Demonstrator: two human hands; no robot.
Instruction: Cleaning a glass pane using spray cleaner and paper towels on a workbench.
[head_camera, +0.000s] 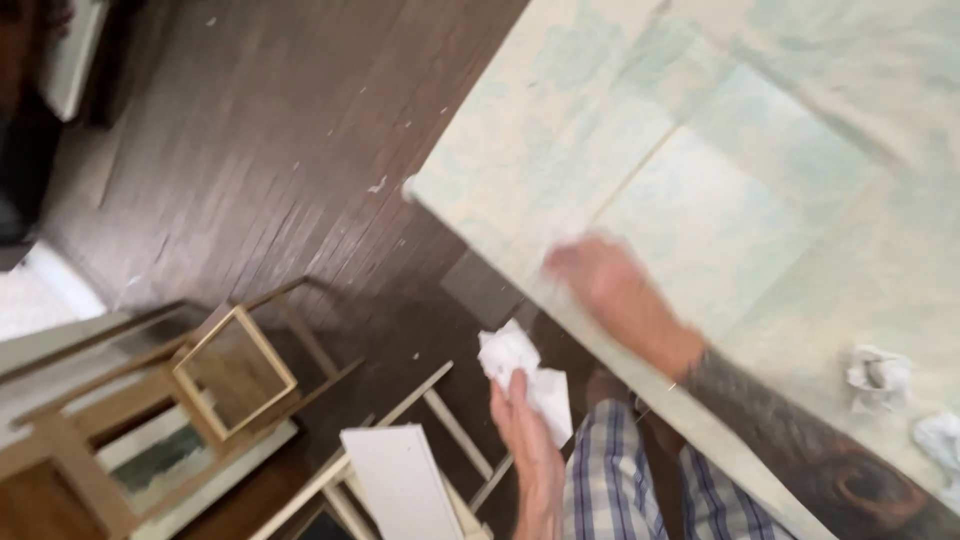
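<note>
A dark wooden plank floor, flecked with pale specks, runs under a large table covered in a pale green and cream patterned sheet, seen from above in a blurred view. The left hand is below the table's edge, over the floor, its fingers closed on a crumpled white paper that bulges out above and to the right of the grip. Just to the right of that hand are the person's legs in plaid blue and white shorts. The right hand, on a tattooed forearm, lies up and to the right of the left hand, resting at the near edge of the table with the palm down; it is smeared by motion, so whether its fingers are spread or curled cannot be told, and nothing can be seen in it. Farther right of it, on the tabletop, sit two more crumpled paper wads, one cut by the frame edge. To the left of the left hand a flat white board lies over wooden frame pieces, and beyond them stands an open square gilt frame.
</note>
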